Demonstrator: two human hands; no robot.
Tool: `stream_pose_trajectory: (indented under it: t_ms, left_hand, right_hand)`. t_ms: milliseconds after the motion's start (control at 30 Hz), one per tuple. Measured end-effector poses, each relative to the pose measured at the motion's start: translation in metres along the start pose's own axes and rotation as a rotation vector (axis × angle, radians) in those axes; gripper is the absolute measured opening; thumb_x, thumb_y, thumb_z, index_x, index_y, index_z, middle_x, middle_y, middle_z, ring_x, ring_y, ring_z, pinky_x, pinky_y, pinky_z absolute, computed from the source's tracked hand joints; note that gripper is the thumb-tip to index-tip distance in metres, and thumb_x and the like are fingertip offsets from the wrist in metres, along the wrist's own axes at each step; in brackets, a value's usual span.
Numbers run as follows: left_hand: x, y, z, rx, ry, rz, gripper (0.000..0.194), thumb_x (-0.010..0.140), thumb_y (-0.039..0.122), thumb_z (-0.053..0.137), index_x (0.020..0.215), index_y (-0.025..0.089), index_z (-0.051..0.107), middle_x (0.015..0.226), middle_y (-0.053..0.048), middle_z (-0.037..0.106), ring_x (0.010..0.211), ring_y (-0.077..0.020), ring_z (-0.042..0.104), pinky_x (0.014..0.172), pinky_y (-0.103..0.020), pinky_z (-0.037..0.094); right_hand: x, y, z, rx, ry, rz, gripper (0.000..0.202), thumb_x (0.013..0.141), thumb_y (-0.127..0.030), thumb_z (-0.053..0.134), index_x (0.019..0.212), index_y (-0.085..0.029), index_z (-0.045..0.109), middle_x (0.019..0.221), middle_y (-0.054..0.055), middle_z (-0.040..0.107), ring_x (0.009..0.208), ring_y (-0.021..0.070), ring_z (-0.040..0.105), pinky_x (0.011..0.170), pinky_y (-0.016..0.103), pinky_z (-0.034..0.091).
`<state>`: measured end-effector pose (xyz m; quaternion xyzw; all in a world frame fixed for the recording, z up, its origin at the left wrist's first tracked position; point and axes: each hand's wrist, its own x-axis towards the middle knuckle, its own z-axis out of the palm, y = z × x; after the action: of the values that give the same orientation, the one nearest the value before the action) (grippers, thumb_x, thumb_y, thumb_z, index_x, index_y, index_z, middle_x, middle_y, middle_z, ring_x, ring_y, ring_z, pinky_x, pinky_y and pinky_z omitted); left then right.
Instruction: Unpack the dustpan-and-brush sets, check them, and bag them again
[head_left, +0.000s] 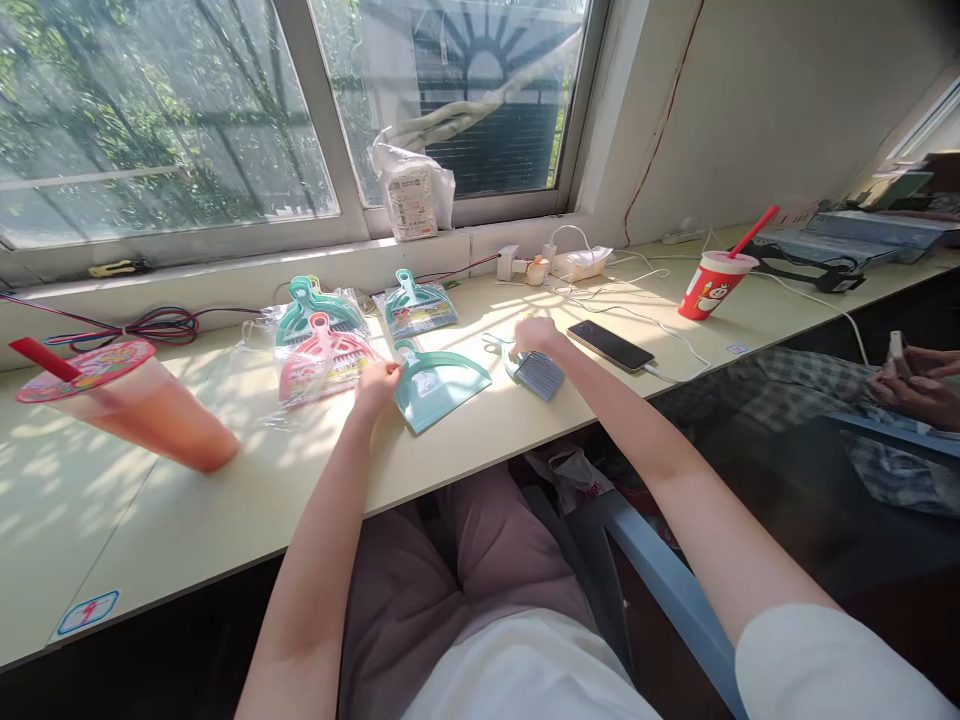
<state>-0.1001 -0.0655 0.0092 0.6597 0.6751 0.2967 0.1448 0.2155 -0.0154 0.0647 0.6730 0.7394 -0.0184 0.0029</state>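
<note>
Dustpan (442, 388): teal hard plastic, smooth, sl. glossy, fan-shaped w/ broad straight-ish front edge & short looped handle; lies flat on table (300, 490), a pale smooth-topped surface, betw. the two hands. L hand (380, 382) at its L side, by the handle end; fingers bent, tips together, pinching the pan's edge. Brush (541, 376): small, teal plastic body, dense grey bristles in a squarish block, R of pan, apart from it. R hand (538, 335) over brush's upper part; fingers curled in, clenched on it, exact finger placement hidden by hand. L of pan: pink set (324, 365) & teal set (319, 312), both in thin, crinkled clear film; 2nd teal set (418, 305) w/ printed label behind pan. R of brush: phone (611, 345), flat, dark, glossy, w/ white cable (679, 378) in its near end. Red cup (709, 288) farther R, tapered, w/ straw. Tall cup (161, 415) at far L, orange-pink contents, red straw.
</note>
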Motion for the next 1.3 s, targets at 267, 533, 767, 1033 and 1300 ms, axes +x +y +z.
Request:
stream_pose_trajectory:
  t_ms: [267, 533, 767, 1033, 1300]
  left_hand:
    - [-0.003, 0.001, 0.002, 0.081, 0.11, -0.011, 0.032, 0.094, 0.042, 0.048, 0.084, 0.023, 0.071, 0.092, -0.011, 0.071, 0.092, -0.0289, 0.063, 0.078, -0.035, 0.045]
    - [-0.007, 0.002, 0.003, 0.058, 0.061, 0.024, 0.02, 0.09, 0.037, 0.055, 0.085, 0.025, 0.07, 0.09, -0.007, 0.072, 0.089, -0.0246, 0.062, 0.076, -0.032, 0.043]
    - [-0.014, 0.017, 0.006, 0.057, -0.032, 0.054, 0.038, 0.096, 0.049, 0.045, 0.082, 0.022, 0.068, 0.078, -0.007, 0.068, 0.08, -0.0249, 0.061, 0.072, -0.034, 0.041]
    - [-0.021, 0.022, 0.004, 0.011, -0.155, 0.096, 0.053, 0.095, 0.059, 0.044, 0.065, 0.02, 0.063, 0.053, -0.002, 0.055, 0.059, -0.0186, 0.052, 0.063, -0.03, 0.036]
    - [-0.019, 0.022, 0.007, -0.065, -0.162, 0.074, 0.035, 0.088, 0.047, 0.06, 0.07, 0.019, 0.072, 0.066, -0.005, 0.067, 0.062, -0.0181, 0.057, 0.062, -0.03, 0.036]
  right_hand:
    - [0.006, 0.0, 0.012, -0.035, 0.024, 0.021, 0.036, 0.068, -0.033, 0.086, 0.097, -0.015, 0.075, 0.106, 0.02, 0.073, 0.108, 0.0373, 0.067, 0.09, 0.046, 0.051]
    - [0.003, -0.008, -0.005, -0.139, -0.074, -0.007, 0.034, 0.074, -0.04, 0.078, 0.095, -0.013, 0.076, 0.108, 0.015, 0.074, 0.099, 0.0292, 0.069, 0.081, 0.035, 0.051]
    - [-0.012, -0.059, -0.057, -0.022, -0.145, -0.214, 0.032, 0.08, -0.047, 0.069, 0.079, -0.016, 0.077, 0.085, 0.006, 0.076, 0.08, 0.0195, 0.068, 0.065, 0.027, 0.042]
    - [-0.022, -0.136, -0.022, -0.11, -0.179, -0.368, 0.03, 0.083, -0.043, 0.069, 0.086, -0.015, 0.079, 0.084, 0.009, 0.077, 0.086, 0.0238, 0.07, 0.073, 0.029, 0.049]
    - [-0.009, -0.134, -0.011, -0.072, -0.003, -0.346, 0.037, 0.084, -0.051, 0.073, 0.104, -0.02, 0.078, 0.109, 0.012, 0.076, 0.108, 0.0296, 0.067, 0.087, 0.033, 0.051]
